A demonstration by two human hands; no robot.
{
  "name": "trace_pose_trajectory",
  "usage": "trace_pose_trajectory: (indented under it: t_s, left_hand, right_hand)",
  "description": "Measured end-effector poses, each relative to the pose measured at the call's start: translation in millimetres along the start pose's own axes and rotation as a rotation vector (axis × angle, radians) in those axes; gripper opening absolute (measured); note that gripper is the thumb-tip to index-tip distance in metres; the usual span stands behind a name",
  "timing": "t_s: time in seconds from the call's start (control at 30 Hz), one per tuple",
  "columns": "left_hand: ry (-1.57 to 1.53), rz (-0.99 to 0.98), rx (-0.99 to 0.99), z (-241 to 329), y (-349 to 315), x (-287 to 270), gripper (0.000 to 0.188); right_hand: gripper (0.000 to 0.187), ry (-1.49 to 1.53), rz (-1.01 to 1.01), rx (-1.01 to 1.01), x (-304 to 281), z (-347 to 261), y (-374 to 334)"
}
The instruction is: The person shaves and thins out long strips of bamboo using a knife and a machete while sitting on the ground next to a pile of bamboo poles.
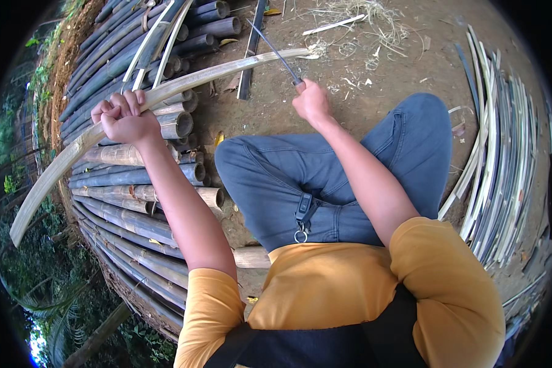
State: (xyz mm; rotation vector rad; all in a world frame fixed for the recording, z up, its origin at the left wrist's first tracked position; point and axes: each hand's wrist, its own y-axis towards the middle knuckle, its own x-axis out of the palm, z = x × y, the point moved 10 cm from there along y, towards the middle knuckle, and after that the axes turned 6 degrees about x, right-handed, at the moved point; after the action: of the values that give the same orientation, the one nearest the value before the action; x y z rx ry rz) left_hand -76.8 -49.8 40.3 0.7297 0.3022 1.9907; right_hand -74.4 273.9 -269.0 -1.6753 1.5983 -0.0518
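My left hand (126,116) is closed around a long, pale split bamboo strip (214,72), which runs from the lower left up to the right. The strip's far end looks frayed. My right hand (312,101) grips the handle of a long, thin-bladed knife (276,54). Its dark blade slants up and left, and in this view it crosses the strip close to the frayed end. Whether blade and strip touch, I cannot tell.
Stacked bamboo poles (135,211) lie to my left, with split lengths (159,40) on top. A dark bamboo piece (249,55) rests on the dirt ahead. Pale shavings (380,37) are scattered beyond my right hand. A bundle of thin strips (503,153) lies at the right.
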Motion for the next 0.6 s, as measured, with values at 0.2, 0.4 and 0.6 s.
trace_pose_trajectory:
  t_s: [0.2,0.4,0.6]
  left_hand:
    - [0.0,0.041,-0.03,-7.4,-4.9,-17.9,0.011]
    - [0.005,0.067,-0.016,-2.5,-12.3,-29.5,0.012]
    - [-0.077,-0.016,-0.015,-6.0,-7.0,-21.3,0.013]
  right_hand:
    - [0.024,-0.194,0.018,-0.042,1.7,5.4,3.4]
    - [0.026,-0.215,0.04,0.127,-19.3,46.9,54.0]
    - [0.023,-0.193,0.067,0.032,-2.5,1.0,15.3]
